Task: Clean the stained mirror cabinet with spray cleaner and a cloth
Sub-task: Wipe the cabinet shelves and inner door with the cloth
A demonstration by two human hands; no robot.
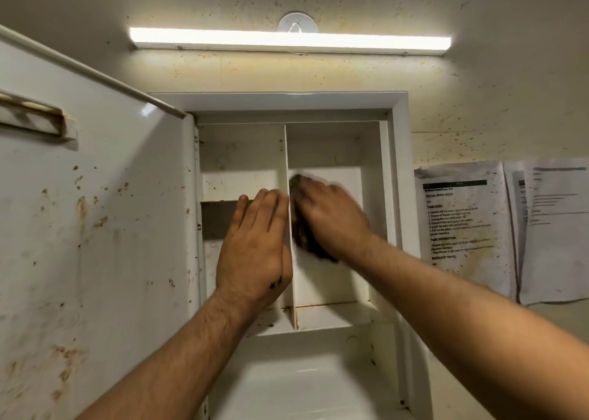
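Note:
The white cabinet (396,177) hangs open on the wall, its stained door (95,228) swung out to the left. A vertical divider (288,152) splits the inside into two compartments. My left hand (255,244) lies flat with straight fingers against the divider's left face. In the right compartment my right hand (331,218), blurred by motion, presses a dark cloth (302,238) against the divider's right face. No spray bottle is in view.
A lit tube lamp (290,40) runs above the cabinet on a speckled wall. Printed sheets (465,222) are stuck to the wall right of the cabinet. A shelf (331,316) with a rusty edge lies below my hands, and a white basin (306,384) is beneath.

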